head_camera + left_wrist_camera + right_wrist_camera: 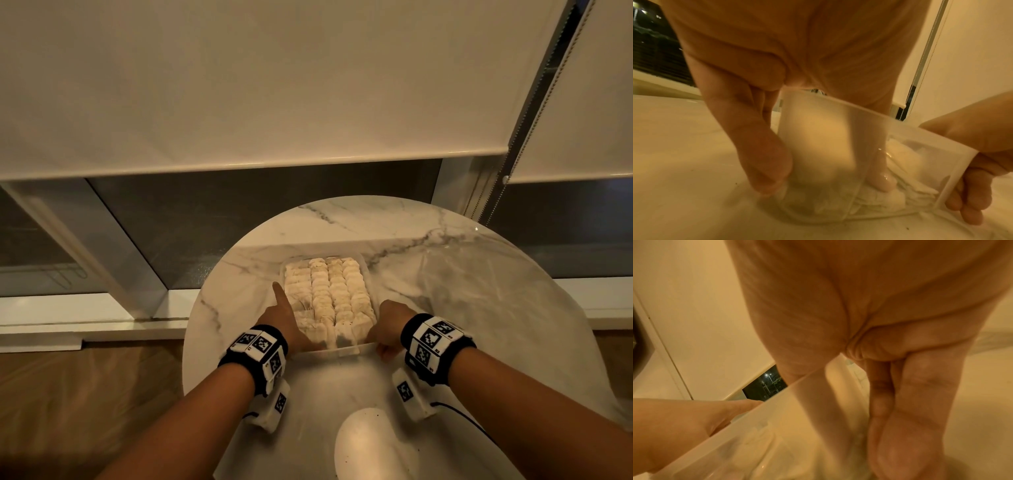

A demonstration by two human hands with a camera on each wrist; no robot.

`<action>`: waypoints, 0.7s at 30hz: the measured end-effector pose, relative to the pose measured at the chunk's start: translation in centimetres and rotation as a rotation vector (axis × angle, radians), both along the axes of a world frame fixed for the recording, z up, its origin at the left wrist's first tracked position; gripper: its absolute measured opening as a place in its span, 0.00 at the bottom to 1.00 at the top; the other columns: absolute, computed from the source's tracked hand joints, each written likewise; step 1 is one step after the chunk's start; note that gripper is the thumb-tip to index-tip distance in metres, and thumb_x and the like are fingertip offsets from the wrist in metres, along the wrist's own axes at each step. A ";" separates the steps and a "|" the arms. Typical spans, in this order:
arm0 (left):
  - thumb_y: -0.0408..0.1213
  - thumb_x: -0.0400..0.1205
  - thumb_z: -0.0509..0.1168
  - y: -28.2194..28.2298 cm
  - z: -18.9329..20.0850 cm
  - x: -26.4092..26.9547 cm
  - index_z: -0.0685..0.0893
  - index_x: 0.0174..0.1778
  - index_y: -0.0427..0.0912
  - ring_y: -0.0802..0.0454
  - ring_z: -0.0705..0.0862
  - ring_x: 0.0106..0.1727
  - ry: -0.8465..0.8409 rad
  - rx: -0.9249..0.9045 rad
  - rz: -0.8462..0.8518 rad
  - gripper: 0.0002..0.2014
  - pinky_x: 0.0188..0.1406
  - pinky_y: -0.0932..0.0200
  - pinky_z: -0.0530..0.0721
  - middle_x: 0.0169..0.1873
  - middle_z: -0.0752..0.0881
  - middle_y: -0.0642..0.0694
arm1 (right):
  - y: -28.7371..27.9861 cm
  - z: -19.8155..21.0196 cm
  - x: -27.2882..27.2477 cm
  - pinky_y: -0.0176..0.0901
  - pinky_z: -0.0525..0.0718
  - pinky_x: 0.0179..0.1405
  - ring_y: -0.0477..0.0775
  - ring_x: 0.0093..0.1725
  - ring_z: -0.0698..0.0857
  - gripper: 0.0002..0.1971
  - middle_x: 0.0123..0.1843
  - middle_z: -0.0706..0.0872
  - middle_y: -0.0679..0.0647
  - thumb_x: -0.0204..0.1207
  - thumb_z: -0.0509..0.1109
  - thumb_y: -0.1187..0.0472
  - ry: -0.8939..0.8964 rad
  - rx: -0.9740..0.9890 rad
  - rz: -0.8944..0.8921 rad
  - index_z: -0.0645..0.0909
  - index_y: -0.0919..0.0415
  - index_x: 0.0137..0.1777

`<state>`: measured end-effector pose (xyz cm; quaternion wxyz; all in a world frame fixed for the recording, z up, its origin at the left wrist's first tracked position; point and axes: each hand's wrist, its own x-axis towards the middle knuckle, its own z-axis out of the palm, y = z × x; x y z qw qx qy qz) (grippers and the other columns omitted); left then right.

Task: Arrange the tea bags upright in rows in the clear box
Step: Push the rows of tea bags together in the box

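Head view: both hands clamp the clear plastic box (365, 274) mid-tabletop; left wrist shows left hand (764, 113) thumb inside, on pale paper tea bags (906, 191); right hand (388, 329) straddles its corner.

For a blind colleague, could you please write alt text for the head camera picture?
Two hands grip the near corners of a clear box packed with rows of upright tea bags on a round marble table. The left hand extends its index finger; the right hand curls over the rim.

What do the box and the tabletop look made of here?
Box: likely plastic, frosted and translucent; a thumb and the tea bags show hazily through its wall. Tabletop: marble or a marble-look surface, white with grey veins, glossy enough to reflect light.
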<state>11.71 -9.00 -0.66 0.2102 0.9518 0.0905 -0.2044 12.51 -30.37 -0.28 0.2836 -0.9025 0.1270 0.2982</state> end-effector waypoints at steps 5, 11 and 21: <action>0.60 0.63 0.83 -0.2 -0.2 0.2 0.20 0.81 0.40 0.47 0.87 0.48 -0.015 0.042 -0.024 0.79 0.39 0.58 0.85 0.60 0.85 0.41 | -0.1 -0.1 -0.1 0.51 0.94 0.40 0.59 0.38 0.94 0.11 0.47 0.92 0.62 0.73 0.78 0.62 -0.026 -0.032 0.026 0.76 0.60 0.45; 0.57 0.63 0.84 0.0 0.0 0.5 0.20 0.81 0.44 0.46 0.87 0.50 0.020 -0.003 -0.008 0.79 0.43 0.56 0.88 0.67 0.82 0.41 | -0.6 0.8 0.0 0.58 0.93 0.44 0.61 0.44 0.93 0.25 0.47 0.90 0.61 0.67 0.85 0.58 0.018 0.051 -0.009 0.78 0.65 0.58; 0.69 0.59 0.78 -1.0 -1.1 0.6 0.15 0.78 0.42 0.46 0.86 0.59 -0.053 0.030 0.002 0.80 0.54 0.55 0.86 0.67 0.82 0.39 | 1.5 -1.1 0.8 0.53 0.90 0.54 0.63 0.56 0.89 0.81 0.67 0.84 0.64 0.62 0.88 0.54 -0.096 0.008 0.031 0.09 0.54 0.75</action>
